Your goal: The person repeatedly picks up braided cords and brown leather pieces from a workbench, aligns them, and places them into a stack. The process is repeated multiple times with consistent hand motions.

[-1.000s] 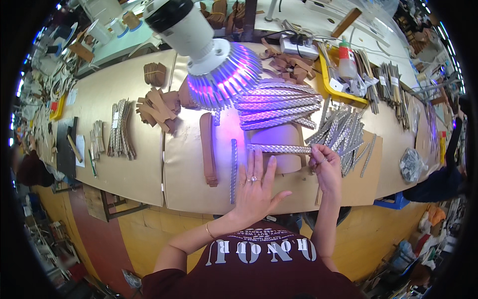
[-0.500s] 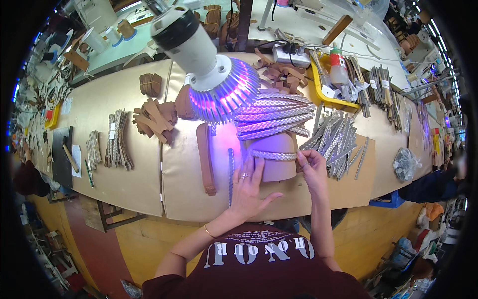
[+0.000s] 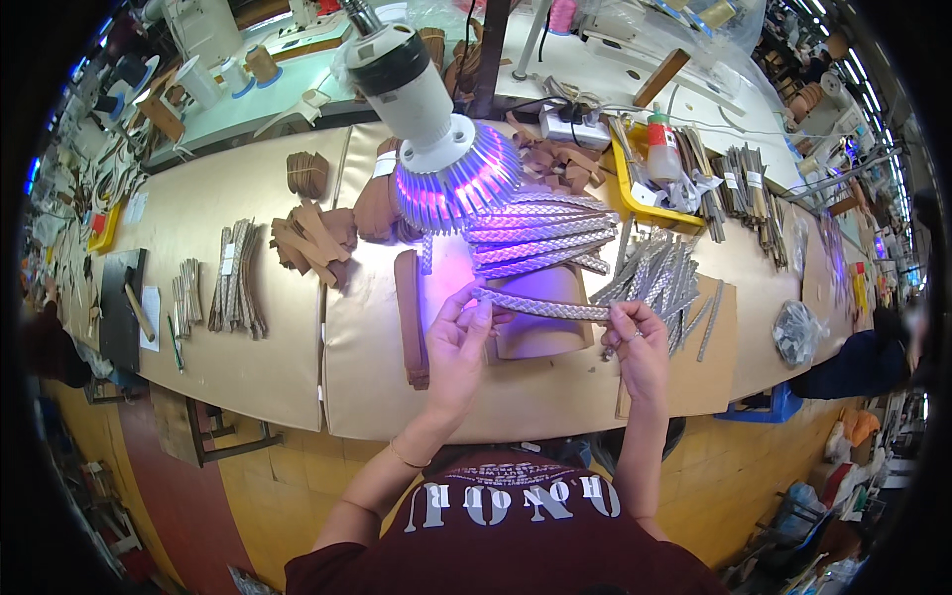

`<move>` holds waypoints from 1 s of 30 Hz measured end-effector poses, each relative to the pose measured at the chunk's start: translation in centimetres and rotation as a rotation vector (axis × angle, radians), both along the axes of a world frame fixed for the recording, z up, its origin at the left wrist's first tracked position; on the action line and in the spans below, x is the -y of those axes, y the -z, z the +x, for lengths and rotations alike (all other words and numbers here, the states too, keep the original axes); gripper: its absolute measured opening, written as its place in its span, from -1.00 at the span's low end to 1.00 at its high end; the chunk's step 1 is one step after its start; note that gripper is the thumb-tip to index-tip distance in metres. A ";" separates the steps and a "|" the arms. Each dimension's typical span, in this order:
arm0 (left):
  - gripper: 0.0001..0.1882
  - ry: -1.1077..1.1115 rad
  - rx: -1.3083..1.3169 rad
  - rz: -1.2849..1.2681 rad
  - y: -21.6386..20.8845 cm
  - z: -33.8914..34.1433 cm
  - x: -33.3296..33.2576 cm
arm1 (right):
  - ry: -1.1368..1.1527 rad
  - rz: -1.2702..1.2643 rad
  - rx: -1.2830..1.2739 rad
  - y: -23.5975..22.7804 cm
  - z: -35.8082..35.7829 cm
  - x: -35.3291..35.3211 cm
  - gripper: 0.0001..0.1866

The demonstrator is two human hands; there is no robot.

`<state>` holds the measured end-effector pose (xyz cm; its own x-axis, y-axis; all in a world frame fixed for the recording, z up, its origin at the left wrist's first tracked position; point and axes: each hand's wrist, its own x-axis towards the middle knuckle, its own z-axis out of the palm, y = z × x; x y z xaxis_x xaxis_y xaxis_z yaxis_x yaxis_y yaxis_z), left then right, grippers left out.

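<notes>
A silvery braided strap (image 3: 550,306) with a brown edge is stretched between my two hands. Its left end is pinched by my left hand (image 3: 460,347), its right end by my right hand (image 3: 642,349). Under the strap, a tan curved form (image 3: 543,342) rests on the table. Just beyond the form lies a heap of finished-looking braided straps (image 3: 540,238), lit purple by a lamp (image 3: 458,178) hanging over it. Loose grey braided strips (image 3: 659,283) are spread beside my right hand. Left of my left hand is a stack of long brown strips (image 3: 409,322).
The gold-coloured table (image 3: 288,372) also carries brown leather pieces (image 3: 315,246) and bundled braids (image 3: 236,278) at left. A yellow tray (image 3: 635,203) holding a bottle (image 3: 662,149) stands at the back right. A clear plastic bag (image 3: 796,332) sits near the right edge.
The strap has come up off the curved form. My left hand has gone from lying flat on it to pinching its left end; my right hand still holds the other end.
</notes>
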<state>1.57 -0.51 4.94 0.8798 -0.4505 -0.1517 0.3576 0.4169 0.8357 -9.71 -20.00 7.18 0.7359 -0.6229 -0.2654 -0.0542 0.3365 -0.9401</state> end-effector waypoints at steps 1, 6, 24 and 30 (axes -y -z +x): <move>-0.64 0.015 -0.030 0.021 -0.3 0.5 0.0 | 0.003 -0.012 0.038 -0.7 0.3 -0.1 -0.91; -0.77 0.021 -0.045 -0.051 -1.4 3.5 0.5 | 0.037 -0.159 0.097 -4.0 2.5 0.2 -0.88; -0.75 -0.224 0.541 0.941 4.3 10.3 -5.8 | 0.262 -0.966 -0.274 -4.9 7.6 1.6 -0.73; -0.68 -0.065 0.708 1.077 5.6 12.2 -5.9 | 0.072 -1.093 -0.062 -7.1 6.0 -3.5 -0.91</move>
<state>13.73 5.39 -0.65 0.9330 -0.3468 0.0964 -0.2946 -0.5819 0.7580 -3.68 -16.46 14.24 0.6928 -0.5857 0.4207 -0.1253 -0.6723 -0.7296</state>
